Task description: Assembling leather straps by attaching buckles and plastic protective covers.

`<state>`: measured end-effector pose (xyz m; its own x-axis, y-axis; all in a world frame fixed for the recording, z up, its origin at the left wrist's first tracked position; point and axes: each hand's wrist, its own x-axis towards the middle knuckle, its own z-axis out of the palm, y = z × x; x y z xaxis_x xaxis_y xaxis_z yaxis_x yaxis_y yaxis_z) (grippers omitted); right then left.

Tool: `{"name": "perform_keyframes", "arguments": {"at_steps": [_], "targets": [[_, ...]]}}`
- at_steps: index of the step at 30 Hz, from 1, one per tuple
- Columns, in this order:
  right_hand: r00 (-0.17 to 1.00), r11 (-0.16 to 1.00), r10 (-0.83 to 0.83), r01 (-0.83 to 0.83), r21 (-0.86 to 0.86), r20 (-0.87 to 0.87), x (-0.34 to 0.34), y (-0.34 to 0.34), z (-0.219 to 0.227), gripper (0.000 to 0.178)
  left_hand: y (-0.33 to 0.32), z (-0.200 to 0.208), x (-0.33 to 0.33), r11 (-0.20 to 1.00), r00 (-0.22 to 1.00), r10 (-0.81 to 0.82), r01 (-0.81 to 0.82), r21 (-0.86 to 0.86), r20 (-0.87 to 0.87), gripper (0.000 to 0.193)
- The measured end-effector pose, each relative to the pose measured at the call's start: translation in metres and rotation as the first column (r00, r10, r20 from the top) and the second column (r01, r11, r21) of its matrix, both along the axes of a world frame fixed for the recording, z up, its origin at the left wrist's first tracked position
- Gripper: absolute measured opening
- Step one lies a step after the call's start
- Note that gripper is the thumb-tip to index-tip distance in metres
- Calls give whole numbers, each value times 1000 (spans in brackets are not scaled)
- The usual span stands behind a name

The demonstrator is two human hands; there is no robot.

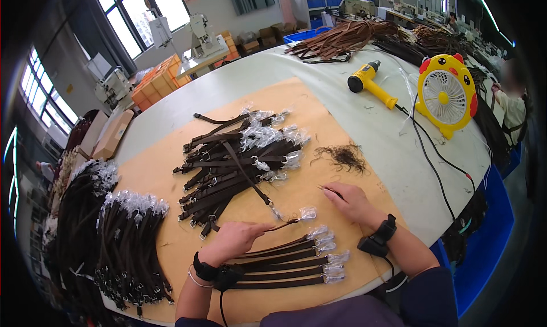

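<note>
My left hand (236,240) is closed on a dark brown strap (283,224), whose plastic-wrapped metal end (308,213) points right. My right hand (350,203), also closed, grips a slim pointed tool (330,191), mostly hidden by the fingers; its tip faces left, apart from the strap. Below the left hand, several similar straps (285,266) lie side by side with wrapped ends to the right. Beyond it is a loose pile of buckled straps (219,179), some ends in clear plastic. Dark thread scraps (345,157) lie beyond my right hand.
Bundles of dark straps (128,247) hang along the left edge. A yellow heat gun (373,86) and a yellow fan (446,97) stand at right, their cords trailing across the table. Brown straps (347,39) heap at the back. A blue bin (487,236) borders the right; a person (511,102) sits beyond.
</note>
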<state>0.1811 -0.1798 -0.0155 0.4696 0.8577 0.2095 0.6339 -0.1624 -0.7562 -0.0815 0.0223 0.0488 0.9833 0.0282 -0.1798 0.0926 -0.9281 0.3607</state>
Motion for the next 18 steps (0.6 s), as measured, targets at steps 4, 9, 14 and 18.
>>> {"name": "perform_keyframes", "arguments": {"at_steps": [4, 9, 14, 18], "targets": [[997, 997, 19, -24, 68, 71, 3, 3, -9, 31, 4, -6, 9, 958, 973, 123, -167, 232, 196, 29], [991, 995, 80, -86, 50, 105, -10, 14, 23, 29, -29, -39, 32, 965, 958, 165, -206, 162, 236, 25], [946, 975, 223, -217, -51, 234, -14, 26, 39, 26, -22, -44, 35, 958, 905, 200, -260, 117, 375, 20], [910, 950, 296, -250, -186, 291, -10, 46, 27, 27, -6, -56, 40, 975, 905, 104, -175, 138, 412, 16]]}}
